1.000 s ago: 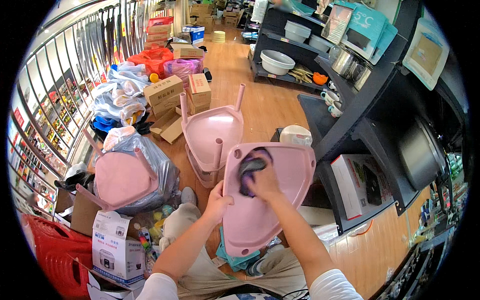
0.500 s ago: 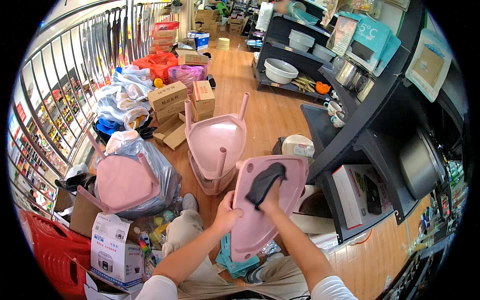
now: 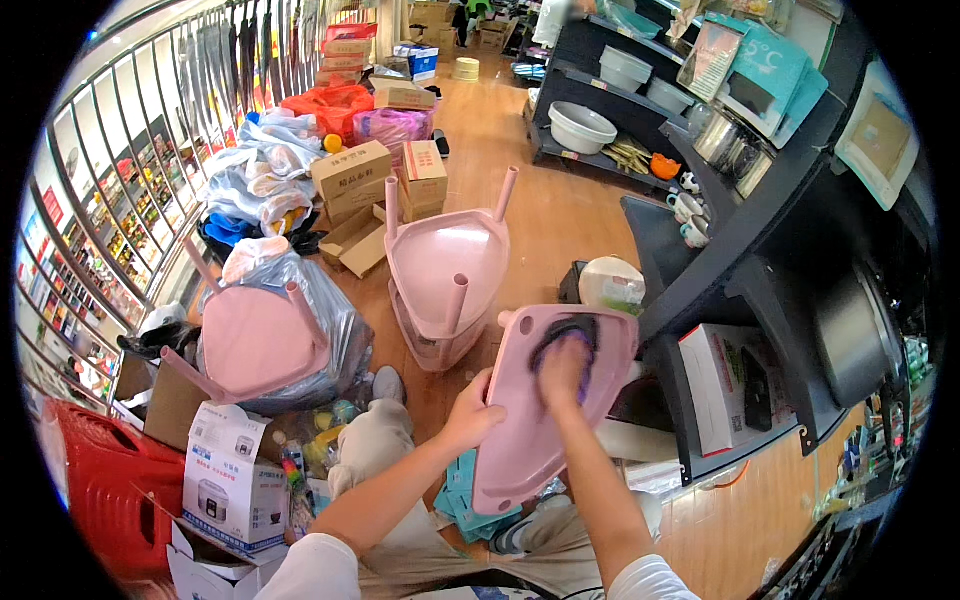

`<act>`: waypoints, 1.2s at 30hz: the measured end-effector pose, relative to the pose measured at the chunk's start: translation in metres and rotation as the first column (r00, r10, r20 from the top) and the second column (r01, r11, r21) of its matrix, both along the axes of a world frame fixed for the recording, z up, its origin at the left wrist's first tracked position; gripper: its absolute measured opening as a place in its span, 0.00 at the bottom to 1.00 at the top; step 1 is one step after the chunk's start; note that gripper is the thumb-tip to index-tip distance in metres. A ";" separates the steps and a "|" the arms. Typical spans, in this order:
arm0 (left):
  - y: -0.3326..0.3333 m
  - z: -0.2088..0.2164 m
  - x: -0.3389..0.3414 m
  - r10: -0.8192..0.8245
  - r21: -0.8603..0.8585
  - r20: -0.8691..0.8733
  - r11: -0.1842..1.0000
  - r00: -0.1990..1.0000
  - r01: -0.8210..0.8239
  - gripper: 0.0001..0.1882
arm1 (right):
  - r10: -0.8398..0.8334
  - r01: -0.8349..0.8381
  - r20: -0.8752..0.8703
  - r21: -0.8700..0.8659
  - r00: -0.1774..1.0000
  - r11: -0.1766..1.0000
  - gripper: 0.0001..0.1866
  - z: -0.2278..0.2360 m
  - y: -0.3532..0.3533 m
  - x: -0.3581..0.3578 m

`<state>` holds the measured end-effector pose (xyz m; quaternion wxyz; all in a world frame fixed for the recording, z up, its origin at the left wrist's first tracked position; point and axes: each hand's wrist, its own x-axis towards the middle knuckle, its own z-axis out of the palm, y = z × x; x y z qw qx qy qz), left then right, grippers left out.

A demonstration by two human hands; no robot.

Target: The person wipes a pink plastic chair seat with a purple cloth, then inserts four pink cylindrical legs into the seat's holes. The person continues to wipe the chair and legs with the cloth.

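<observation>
A pink plastic stool seat (image 3: 530,440), roughly triangular with raised rim and holes at its corners, is tilted up in front of me. My left hand (image 3: 474,412) grips its left edge, thumb over the rim. Pressed onto the upper part of its hollow face is a dark cloth (image 3: 588,328), bunched under my right hand (image 3: 564,372), whose fingertips are partly hidden. Just beyond lies an upturned pink stool (image 3: 450,265) with its legs pointing up, seemingly stacked on another piece. To the left, a second upturned pink stool (image 3: 262,342) rests on a grey plastic bag (image 3: 345,345).
A black shelf unit (image 3: 660,275) with basins, cups and pots stands on the right. Cardboard boxes (image 3: 350,180) and bagged goods (image 3: 265,175) line the railing at left. A rice cooker box (image 3: 235,480) and a red plastic item (image 3: 110,490) sit near my left leg.
My right hand has moved the cloth to the upper end of the seat and bunched it up. The left hand keeps its hold on the edge. The whole view has shifted slightly.
</observation>
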<state>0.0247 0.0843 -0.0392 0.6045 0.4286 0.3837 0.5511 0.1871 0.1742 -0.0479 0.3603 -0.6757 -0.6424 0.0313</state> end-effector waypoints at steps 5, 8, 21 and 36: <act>0.010 -0.007 -0.019 0.072 -0.137 0.123 0.989 0.990 -0.055 0.30 | 0.648 -0.675 -0.213 -0.089 0.731 0.732 0.12 -0.020 -0.077 -0.039; 0.010 -0.010 -0.020 0.001 -0.151 0.112 0.988 0.994 0.016 0.29 | 0.740 -0.745 -0.091 -0.032 0.666 0.666 0.12 -0.006 -0.077 -0.018; 0.023 0.016 -0.031 0.301 -0.277 0.156 0.928 0.941 -0.251 0.23 | 0.840 -0.799 0.065 -0.279 0.539 0.534 0.17 -0.023 -0.134 -0.030; 0.029 -0.014 -0.041 0.350 -0.106 -0.095 0.927 0.932 -0.359 0.22 | 0.728 -0.733 -0.110 -0.009 0.677 0.680 0.18 -0.024 -0.106 -0.066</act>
